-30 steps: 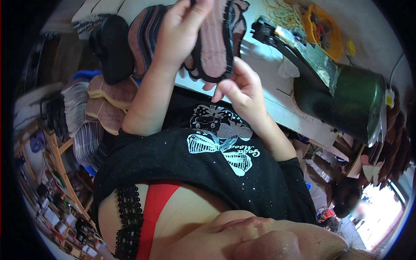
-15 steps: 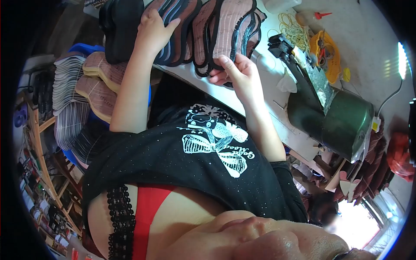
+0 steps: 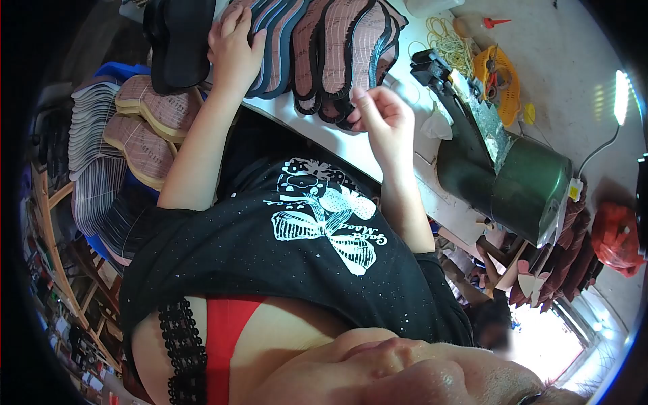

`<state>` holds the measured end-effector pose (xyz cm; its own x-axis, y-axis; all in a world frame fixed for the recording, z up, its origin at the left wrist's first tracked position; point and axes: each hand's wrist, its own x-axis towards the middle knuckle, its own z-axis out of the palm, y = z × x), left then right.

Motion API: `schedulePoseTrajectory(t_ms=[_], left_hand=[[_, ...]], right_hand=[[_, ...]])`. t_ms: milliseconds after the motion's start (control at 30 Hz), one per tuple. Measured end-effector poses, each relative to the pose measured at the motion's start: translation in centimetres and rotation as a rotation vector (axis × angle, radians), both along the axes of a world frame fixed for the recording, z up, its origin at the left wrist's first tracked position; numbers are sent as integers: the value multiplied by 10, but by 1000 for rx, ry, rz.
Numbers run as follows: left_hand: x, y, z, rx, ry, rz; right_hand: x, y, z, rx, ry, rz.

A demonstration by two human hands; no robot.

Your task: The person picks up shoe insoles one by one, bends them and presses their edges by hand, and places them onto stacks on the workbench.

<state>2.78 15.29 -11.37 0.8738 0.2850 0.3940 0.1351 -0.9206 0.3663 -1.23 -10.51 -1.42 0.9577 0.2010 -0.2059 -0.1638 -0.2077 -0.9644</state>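
My left hand (image 3: 235, 57) lies back up on the left part of a row of overlapping blue-edged insoles (image 3: 278, 54), its thumb apart from the fingers. To the right, brown insoles with black edging (image 3: 344, 47) are fanned over one another on the white table. My right hand (image 3: 383, 118) is at their lower ends, fingers curled and thumb bent in beside the index finger. Whatever is between those fingertips is too hidden to name. Black sole-shaped pieces (image 3: 182, 47) stand left of my left hand.
A green cylindrical machine (image 3: 530, 182) with a dark arm is on the right. Behind it are a yellow basket (image 3: 498, 84) and tangled yellow bands (image 3: 449, 44). At the left, stacked insoles (image 3: 94, 135) and yellow-edged pieces (image 3: 145, 145) sit beside a blue container (image 3: 121, 69).
The black-edged insole held up earlier now lies on the fanned pile. My left hand has moved left onto the blue-edged row. My right hand has curled more at the pile's lower end.
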Motion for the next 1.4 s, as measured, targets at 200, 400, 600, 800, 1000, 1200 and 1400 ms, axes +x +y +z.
schedulePoseTrajectory(t_ms=[200,400,600,800,1000,1200,1400], left_hand=[[-5,-20,21,-174,-17,92],[-19,-40,76,-219,-422,-89],[-38,-119,119,-406,-522,-614],[-43,-139,129,-735,-231,-853],[-11,-169,136,-1736,-54,-724],[-10,-168,136,-1746,16,-747],[-2,-145,140,-1703,216,-824]], right_hand=[[15,-11,7,62,-22,39],[1,-14,5,86,-43,38],[-9,-3,27,344,-292,-47],[-2,-54,48,398,-235,-184],[-21,-40,38,446,-239,-188],[-18,-60,42,581,-208,-130],[-19,-65,32,574,-220,-105]])
